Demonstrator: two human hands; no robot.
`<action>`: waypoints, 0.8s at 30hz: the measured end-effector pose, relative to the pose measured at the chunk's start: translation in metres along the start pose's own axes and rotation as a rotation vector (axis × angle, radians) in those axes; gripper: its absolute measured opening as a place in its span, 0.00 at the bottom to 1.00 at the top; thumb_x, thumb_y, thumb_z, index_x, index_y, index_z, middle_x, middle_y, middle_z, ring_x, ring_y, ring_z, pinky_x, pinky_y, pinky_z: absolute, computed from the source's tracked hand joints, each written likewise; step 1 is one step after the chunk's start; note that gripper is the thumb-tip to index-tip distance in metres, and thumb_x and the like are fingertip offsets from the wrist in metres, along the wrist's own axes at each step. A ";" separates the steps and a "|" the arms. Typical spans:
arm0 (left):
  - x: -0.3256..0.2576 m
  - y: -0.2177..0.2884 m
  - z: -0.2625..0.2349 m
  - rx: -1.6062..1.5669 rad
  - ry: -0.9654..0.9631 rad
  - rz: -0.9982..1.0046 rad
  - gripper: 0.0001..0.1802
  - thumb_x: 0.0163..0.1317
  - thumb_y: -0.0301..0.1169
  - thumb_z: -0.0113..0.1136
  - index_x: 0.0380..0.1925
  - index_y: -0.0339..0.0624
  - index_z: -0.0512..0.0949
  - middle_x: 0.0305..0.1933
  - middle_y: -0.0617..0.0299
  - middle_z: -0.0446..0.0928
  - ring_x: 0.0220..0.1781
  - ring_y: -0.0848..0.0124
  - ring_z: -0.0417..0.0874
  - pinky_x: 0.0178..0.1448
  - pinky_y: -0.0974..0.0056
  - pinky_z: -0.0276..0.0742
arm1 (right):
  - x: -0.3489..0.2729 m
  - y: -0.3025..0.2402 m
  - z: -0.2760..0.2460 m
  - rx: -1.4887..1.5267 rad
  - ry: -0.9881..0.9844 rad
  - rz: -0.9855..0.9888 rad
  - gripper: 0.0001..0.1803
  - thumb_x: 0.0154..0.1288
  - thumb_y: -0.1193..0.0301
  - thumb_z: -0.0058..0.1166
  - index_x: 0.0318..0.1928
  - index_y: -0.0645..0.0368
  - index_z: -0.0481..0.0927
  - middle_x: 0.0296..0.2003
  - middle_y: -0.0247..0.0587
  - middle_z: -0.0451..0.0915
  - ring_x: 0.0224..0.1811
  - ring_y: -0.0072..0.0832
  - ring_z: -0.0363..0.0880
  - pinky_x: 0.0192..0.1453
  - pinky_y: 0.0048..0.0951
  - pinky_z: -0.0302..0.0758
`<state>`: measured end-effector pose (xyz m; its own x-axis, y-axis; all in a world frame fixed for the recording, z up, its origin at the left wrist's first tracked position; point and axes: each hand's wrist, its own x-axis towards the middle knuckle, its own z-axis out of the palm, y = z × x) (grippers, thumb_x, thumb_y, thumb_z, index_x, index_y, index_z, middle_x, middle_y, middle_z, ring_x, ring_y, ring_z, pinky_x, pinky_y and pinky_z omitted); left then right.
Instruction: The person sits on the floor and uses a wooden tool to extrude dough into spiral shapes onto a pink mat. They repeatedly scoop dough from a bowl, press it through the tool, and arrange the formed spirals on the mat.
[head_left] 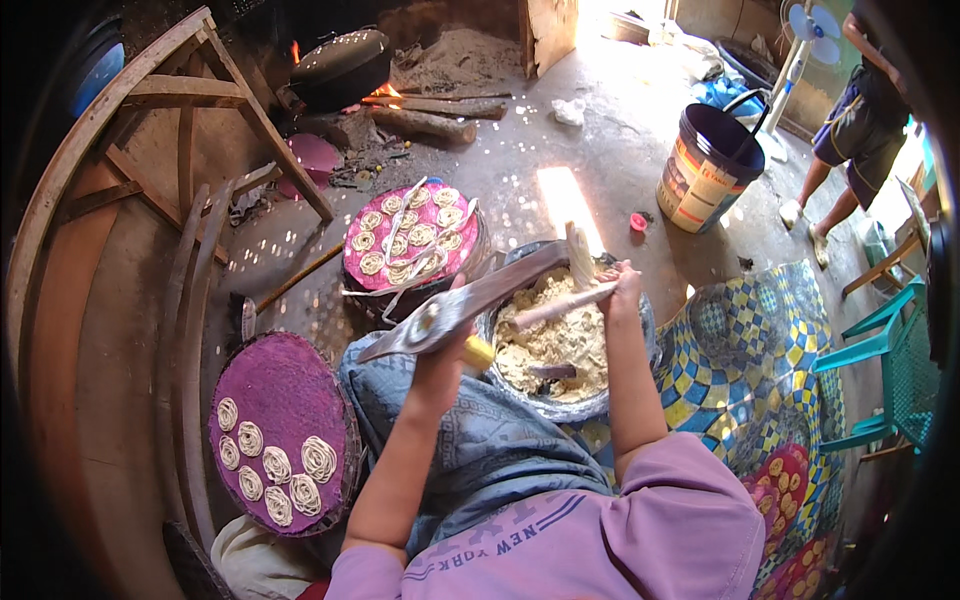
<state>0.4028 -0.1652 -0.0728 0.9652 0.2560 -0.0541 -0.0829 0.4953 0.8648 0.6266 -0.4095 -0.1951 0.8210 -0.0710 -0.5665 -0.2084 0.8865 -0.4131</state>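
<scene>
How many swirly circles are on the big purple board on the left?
8 swirls on the purple board: three clustered at its left, one below them, one mid-group, a large one at the right, two at the bottom. None looks hidden.

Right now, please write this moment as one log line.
left hand: holds plank | right hand: holds stick | dough: in basin | coils: on purple tray
</scene>
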 end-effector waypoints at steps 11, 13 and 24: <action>0.075 0.079 -0.009 1.247 0.145 0.936 0.21 0.60 0.35 0.65 0.53 0.44 0.77 0.56 0.55 0.77 0.62 0.57 0.74 0.72 0.50 0.57 | -0.081 0.104 -0.085 -2.942 -0.900 0.102 0.24 0.70 0.56 0.42 0.52 0.62 0.79 0.43 0.48 0.84 0.46 0.44 0.84 0.50 0.43 0.79; 0.079 0.101 -0.007 1.427 0.173 1.070 0.20 0.60 0.36 0.66 0.53 0.51 0.79 0.55 0.57 0.78 0.62 0.57 0.74 0.71 0.48 0.57 | -0.099 0.096 -0.102 -2.757 -0.786 0.027 0.18 0.67 0.64 0.43 0.48 0.61 0.80 0.39 0.44 0.85 0.42 0.40 0.86 0.47 0.42 0.80; 0.037 0.194 0.001 0.658 0.196 0.483 0.19 0.58 0.25 0.68 0.48 0.34 0.76 0.41 0.63 0.75 0.41 0.73 0.76 0.49 0.68 0.74 | -0.065 0.075 -0.153 -2.642 -0.662 -0.458 0.16 0.65 0.71 0.44 0.50 0.62 0.78 0.31 0.49 0.84 0.32 0.42 0.86 0.32 0.41 0.81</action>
<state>0.4227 -0.0600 0.0933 0.7951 0.4854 0.3635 -0.2554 -0.2757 0.9267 0.4759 -0.4083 -0.2982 0.8171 0.4585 -0.3495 0.4361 -0.8881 -0.1455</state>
